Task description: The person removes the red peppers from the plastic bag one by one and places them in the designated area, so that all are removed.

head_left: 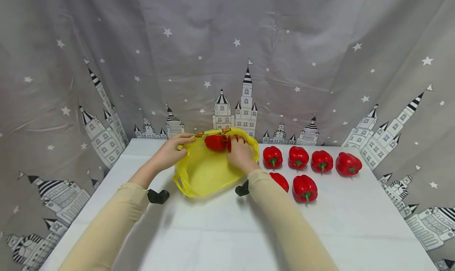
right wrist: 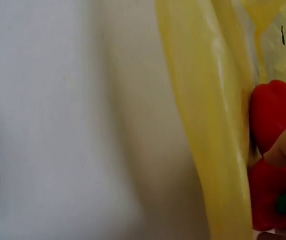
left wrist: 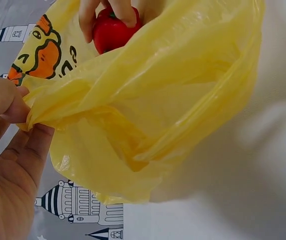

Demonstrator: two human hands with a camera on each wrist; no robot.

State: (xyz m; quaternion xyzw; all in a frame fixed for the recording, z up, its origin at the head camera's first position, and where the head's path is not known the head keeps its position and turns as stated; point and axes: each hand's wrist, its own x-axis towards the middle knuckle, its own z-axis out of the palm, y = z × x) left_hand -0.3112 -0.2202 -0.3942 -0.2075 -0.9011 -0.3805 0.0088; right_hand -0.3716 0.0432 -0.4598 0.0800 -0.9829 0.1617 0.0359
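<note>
A yellow plastic bag (head_left: pixel 209 172) lies with its mouth spread wide, a printed orange-and-black figure (left wrist: pixel 45 55) on its far side. My left hand (head_left: pixel 173 152) pinches the bag's left rim between thumb and fingers. Inside the bag, my right hand (head_left: pixel 240 155) grips a red bell pepper (right wrist: pixel 268 200) whose green stem shows in the right wrist view. Right beside it in the bag is a second red bell pepper (head_left: pixel 215 143). The right hand's fingers partly cover the held pepper in the head view.
On the white table (head_left: pixel 369 215), right of the bag, several red bell peppers (head_left: pixel 322 161) stand in a back row. In front of them are a bell pepper (head_left: pixel 305 188) and another (head_left: pixel 280 181) partly behind the right forearm. A grey castle-print curtain (head_left: pixel 227 46) hangs behind.
</note>
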